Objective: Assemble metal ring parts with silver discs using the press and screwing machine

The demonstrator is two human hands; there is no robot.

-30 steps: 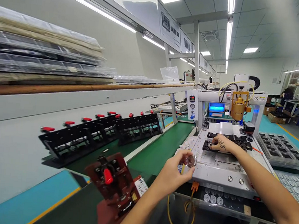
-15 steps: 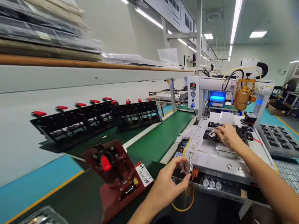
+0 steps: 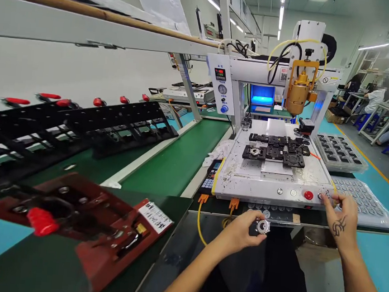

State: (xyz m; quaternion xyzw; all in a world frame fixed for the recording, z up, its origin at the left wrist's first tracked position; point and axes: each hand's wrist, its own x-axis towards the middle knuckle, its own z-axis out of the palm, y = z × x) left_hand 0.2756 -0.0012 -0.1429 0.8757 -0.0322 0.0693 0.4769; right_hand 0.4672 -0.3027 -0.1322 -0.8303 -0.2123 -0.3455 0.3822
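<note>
My left hand [image 3: 243, 230] pinches a small silvery round part [image 3: 263, 226] with a ring-shaped middle between thumb and fingertips, in front of the machine's near edge. My right hand [image 3: 343, 213] is at the right end of the machine's front panel, its thumb reaching a small round button [image 3: 320, 196]; no object is in it. Behind the panel, black fixtures [image 3: 276, 148] lie on the white machine bed [image 3: 233, 167], one holding a similar round part [image 3: 255, 151]. A brass-coloured dispensing head [image 3: 298, 98] hangs above and behind them.
At left stands a dark red clamp jig [image 3: 111, 243] with a red handle, near black racks [image 3: 129, 117]. A green conveyor belt [image 3: 183, 154] runs beside the machine. Trays of black parts [image 3: 340, 149] and clear round pieces [image 3: 360, 197] lie at right. Yellow cable [image 3: 201, 226] loops below.
My right hand has left the black fixture on the bed and come to the front panel's right end. My left hand still holds the round part, now further right in view. The view has turned.
</note>
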